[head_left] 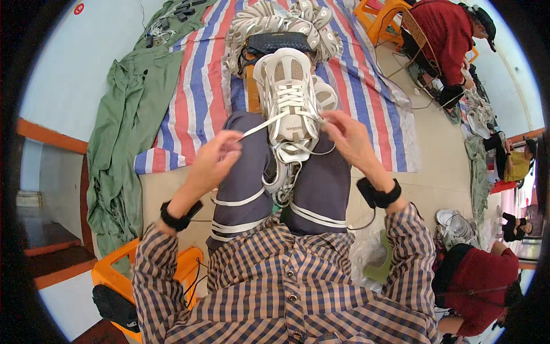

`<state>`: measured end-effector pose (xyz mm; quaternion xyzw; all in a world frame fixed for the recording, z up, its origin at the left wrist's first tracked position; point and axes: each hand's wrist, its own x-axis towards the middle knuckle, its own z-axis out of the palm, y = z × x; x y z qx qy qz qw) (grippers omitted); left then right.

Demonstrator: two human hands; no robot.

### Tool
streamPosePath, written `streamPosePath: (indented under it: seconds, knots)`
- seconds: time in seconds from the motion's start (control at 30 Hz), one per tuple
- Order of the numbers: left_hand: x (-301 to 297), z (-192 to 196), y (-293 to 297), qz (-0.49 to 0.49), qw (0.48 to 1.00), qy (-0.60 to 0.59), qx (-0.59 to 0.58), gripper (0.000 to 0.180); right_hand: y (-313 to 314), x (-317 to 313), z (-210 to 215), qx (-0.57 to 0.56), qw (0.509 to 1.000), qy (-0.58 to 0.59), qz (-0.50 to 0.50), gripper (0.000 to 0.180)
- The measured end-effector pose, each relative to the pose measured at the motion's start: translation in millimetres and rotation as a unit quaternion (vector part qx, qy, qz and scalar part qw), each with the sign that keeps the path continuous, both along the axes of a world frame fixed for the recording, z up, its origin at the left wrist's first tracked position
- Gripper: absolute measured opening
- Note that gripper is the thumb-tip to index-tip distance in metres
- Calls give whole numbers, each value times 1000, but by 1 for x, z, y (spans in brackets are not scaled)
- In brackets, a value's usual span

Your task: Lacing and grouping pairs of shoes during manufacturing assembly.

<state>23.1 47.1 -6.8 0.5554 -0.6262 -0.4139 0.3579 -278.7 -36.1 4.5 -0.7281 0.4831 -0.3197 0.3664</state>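
Pinched white lace (264, 125) taut in left hand (213, 161) | right hand (348, 139) gripped lace end at eyelets | white sneaker (289, 100) rested on knees, toe pointing away | sneaker pile (269, 23) beyond on striped tarp (195, 92)

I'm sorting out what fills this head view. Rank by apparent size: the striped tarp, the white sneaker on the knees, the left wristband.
1. striped tarp
2. white sneaker, though nearer the camera
3. left wristband

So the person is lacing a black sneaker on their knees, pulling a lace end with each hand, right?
Not quite: the sneaker is white, not black. The head view shows it resting on the knees, the left hand and right hand each pulling a lace end.
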Motion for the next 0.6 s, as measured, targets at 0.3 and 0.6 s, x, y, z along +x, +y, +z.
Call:
streamPosePath:
  seconds: [0.3,0.6]
  knots:
    - [-62,16,-75,-51,953,-211,-211,33,-26,48,11,-273,950,124,91,26]
    - [-66,11,-89,-37,947,-233,-220,25,-33,37,26,-248,958,141,42,34]
